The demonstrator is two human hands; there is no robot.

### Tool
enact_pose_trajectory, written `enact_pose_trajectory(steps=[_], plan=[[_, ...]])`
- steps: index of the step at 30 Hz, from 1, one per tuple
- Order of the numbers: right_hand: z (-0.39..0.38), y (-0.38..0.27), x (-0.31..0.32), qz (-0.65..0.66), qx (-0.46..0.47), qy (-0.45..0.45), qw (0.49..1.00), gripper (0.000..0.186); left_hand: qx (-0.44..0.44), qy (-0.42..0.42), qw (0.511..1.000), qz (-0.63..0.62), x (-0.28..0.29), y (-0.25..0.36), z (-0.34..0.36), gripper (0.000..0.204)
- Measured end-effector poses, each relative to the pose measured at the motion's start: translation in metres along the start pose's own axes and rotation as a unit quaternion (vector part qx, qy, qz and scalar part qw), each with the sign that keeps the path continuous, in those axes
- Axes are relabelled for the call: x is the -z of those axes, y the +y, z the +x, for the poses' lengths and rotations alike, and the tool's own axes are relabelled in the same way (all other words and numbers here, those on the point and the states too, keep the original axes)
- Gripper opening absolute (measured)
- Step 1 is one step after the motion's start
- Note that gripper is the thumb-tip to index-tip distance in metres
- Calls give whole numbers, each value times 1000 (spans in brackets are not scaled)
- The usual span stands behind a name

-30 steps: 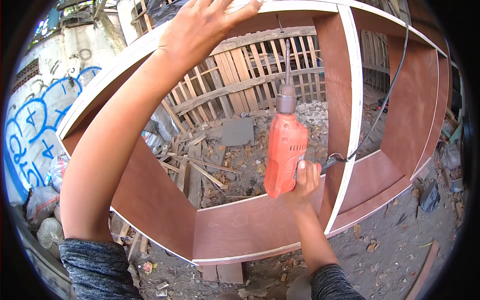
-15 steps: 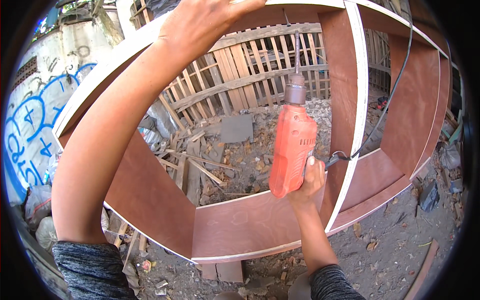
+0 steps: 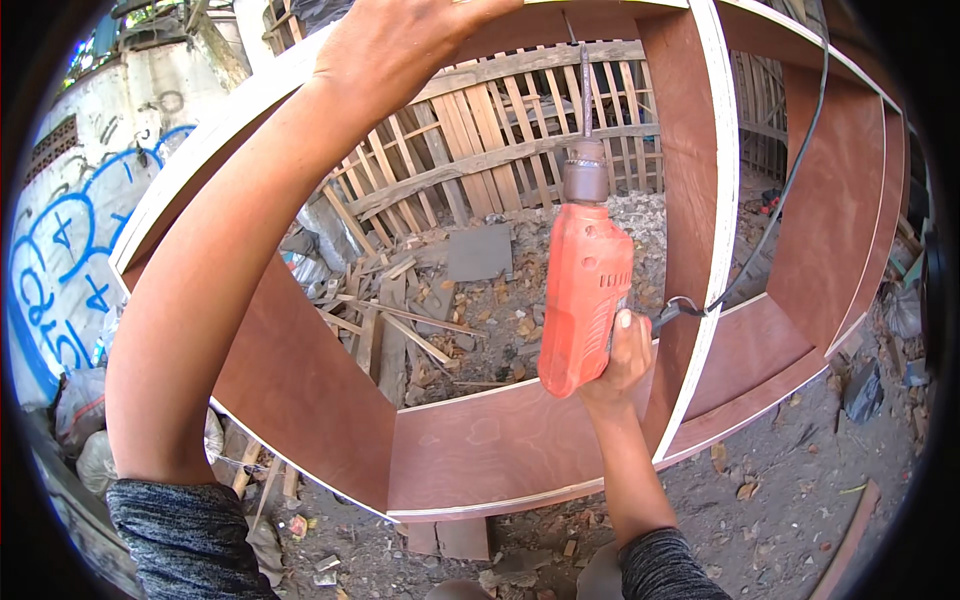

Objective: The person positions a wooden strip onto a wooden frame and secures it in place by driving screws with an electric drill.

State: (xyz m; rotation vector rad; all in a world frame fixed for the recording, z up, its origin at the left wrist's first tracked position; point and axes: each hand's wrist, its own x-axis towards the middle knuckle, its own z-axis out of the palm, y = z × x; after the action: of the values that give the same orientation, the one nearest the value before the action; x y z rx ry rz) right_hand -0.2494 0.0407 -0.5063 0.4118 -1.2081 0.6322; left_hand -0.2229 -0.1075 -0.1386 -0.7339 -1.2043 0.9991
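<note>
My right hand (image 3: 622, 358) is closed around the handle of an orange-red power drill (image 3: 588, 300), thumb near its trigger side. The drill points upward inside a brown plywood cabinet frame (image 3: 500, 450) with white edges. From its dark chuck (image 3: 586, 170) rises a long drill bit (image 3: 586, 95). A thin dark rod (image 3: 571, 28) shows between the bit's upper end and the underside of the frame's top board; whether they touch is unclear. Above, my left hand (image 3: 390, 45) lies against the frame's top edge, one digit stretched rightward; its other fingers are out of the picture.
A black cord (image 3: 790, 190) loops from the drill past the upright divider (image 3: 715, 230). Behind the frame stand a slatted wooden fence (image 3: 520, 130) and scrap wood (image 3: 400, 320) with a grey slab (image 3: 480, 255). A painted wall (image 3: 70, 220) and bags (image 3: 80, 410) are at left.
The drill has moved slightly upward, its bit tilting a little left and nearing the thin rod under the top board. My left hand stays at the frame's top edge.
</note>
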Motion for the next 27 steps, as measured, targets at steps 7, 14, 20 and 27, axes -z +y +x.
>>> enact_pose_trajectory(steps=[7, 14, 20, 27], plan=[[2, 2, -1, 8, 2, 9, 1000, 74, -2, -6, 1000, 10, 1, 0, 0, 60], [1, -1, 0, 13, 0, -2, 1000, 70, 4, -2, 1000, 0, 1, 1, -1, 58], [3, 0, 2, 14, -4, -4, 1000, 69, -1, -15, 1000, 18, -1, 0, 1, 60], [3, -2, 0, 18, -5, -10, 1000, 69, 2, -15, 1000, 14, -3, -3, -2, 58]])
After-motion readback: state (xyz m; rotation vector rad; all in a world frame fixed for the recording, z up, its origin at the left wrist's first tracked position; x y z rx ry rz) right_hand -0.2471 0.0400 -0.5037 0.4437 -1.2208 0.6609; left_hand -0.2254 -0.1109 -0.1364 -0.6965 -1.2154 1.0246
